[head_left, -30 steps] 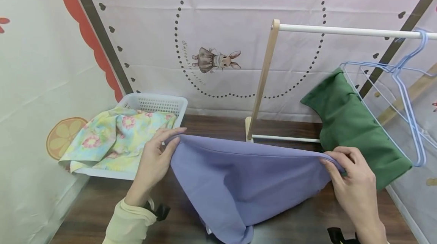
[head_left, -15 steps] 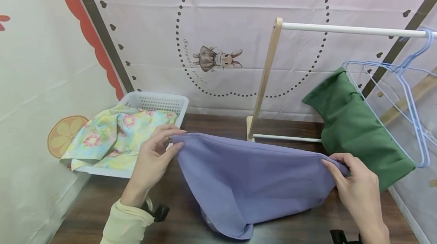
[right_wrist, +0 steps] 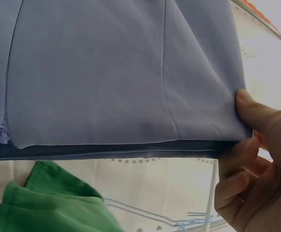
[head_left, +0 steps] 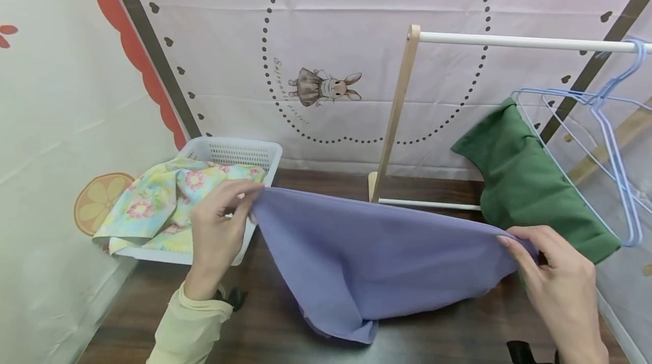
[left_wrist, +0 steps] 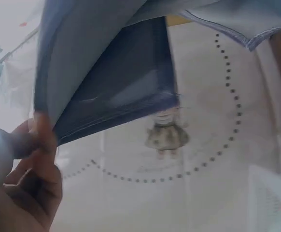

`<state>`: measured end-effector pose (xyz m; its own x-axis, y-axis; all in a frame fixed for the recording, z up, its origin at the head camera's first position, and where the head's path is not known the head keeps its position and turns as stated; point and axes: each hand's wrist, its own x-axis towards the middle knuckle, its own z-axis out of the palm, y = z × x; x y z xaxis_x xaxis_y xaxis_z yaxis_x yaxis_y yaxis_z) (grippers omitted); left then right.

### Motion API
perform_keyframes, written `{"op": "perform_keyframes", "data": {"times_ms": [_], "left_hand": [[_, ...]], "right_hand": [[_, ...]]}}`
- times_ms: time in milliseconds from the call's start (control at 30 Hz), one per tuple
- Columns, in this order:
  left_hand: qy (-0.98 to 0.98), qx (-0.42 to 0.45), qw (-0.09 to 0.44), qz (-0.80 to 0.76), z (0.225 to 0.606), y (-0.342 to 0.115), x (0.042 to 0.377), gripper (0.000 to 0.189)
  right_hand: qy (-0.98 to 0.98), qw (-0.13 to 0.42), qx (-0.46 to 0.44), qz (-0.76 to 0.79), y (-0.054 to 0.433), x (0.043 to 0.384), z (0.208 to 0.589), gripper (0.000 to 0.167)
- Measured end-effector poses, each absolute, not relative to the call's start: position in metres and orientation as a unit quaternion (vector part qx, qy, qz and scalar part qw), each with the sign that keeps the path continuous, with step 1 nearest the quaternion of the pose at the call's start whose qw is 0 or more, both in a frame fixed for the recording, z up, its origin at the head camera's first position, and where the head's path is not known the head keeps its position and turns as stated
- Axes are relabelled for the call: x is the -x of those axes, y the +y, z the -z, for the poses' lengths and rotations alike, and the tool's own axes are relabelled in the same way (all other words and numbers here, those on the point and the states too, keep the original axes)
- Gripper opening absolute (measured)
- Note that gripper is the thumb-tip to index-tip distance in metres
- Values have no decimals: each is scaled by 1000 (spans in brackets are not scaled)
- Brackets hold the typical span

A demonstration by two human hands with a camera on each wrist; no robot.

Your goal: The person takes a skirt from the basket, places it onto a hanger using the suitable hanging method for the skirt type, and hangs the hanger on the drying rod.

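Note:
A purple garment (head_left: 402,262) with stitched seams hangs between my two hands over the table, its top edge drawn nearly straight. At its left corner my left hand (head_left: 218,234) pinches the edge between thumb and fingers. My right hand (head_left: 560,282) pinches the other end, lower and nearer the rack. The lower part sags into folds, with one corner drooping at the front. In the left wrist view the inner side of the purple garment (left_wrist: 131,82) shows with loose threads at a seam. The right wrist view shows the outer panel of the purple garment (right_wrist: 92,77).
At the back left, a white basket (head_left: 247,151) holds a floral cloth (head_left: 173,200) draped over its rim. To the right stands a wood-and-white rack (head_left: 399,109) with blue hangers (head_left: 613,149). A green garment (head_left: 540,194) hangs from one, partly behind my right hand.
My hands have moved apart, left hand to the left and slightly up, right hand to the right. The purple garment's top edge is stretched tauter and its lower corner has risen a little.

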<state>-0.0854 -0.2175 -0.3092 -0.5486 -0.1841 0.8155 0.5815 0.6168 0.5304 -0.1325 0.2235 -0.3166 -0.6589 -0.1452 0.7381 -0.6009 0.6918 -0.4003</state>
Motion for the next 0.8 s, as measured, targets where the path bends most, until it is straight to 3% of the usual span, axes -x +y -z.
{"op": "perform_keyframes", "data": {"times_ms": [267,667,800], "left_hand": [[-707,106,523,464,261,-199,77,11],[-598,142,454,645,222,-196,56,13],[-545,171,477,668,219,-191,59,13]], "right_hand": [[-808,421,-212,-352,217,126,309,14],[-689,535,-169,-459,199,113,296,26],[-639,553,-174,-505,195,111,290,24]]}}
